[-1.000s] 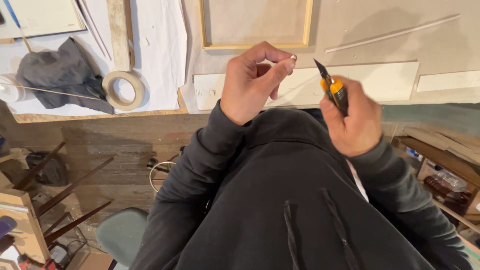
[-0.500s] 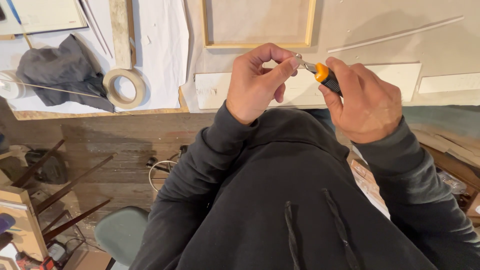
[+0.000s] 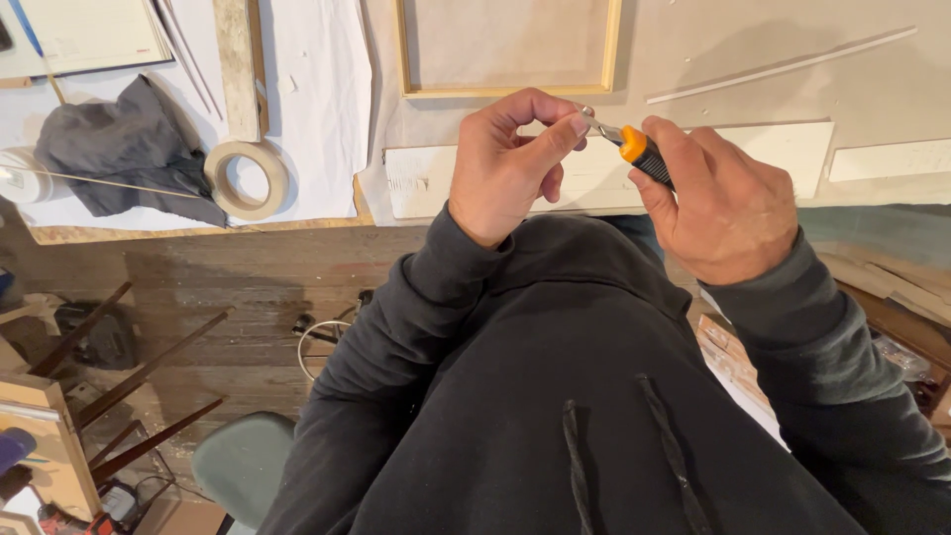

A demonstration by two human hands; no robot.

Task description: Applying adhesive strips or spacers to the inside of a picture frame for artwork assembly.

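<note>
The right hand (image 3: 728, 203) is wrapped in a closed fist around the orange-and-black handle of a utility knife (image 3: 642, 157), blade end aimed left. The left hand (image 3: 505, 163) pinches the blade tip (image 3: 591, 119) between thumb and forefinger — the blade looks to be under adjustment, not yet cutting. The knife sits between both hands, above the white strip (image 3: 604, 178) on the workbench (image 3: 892, 79); no cut is visible there.

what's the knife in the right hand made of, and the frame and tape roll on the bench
Knife: orange and black handle, likely plastic or rubber; thin grey blade, looks metal. Frame: pale bare wood, apparently unfinished. Tape roll: matte beige, looks like paper masking tape.
</note>
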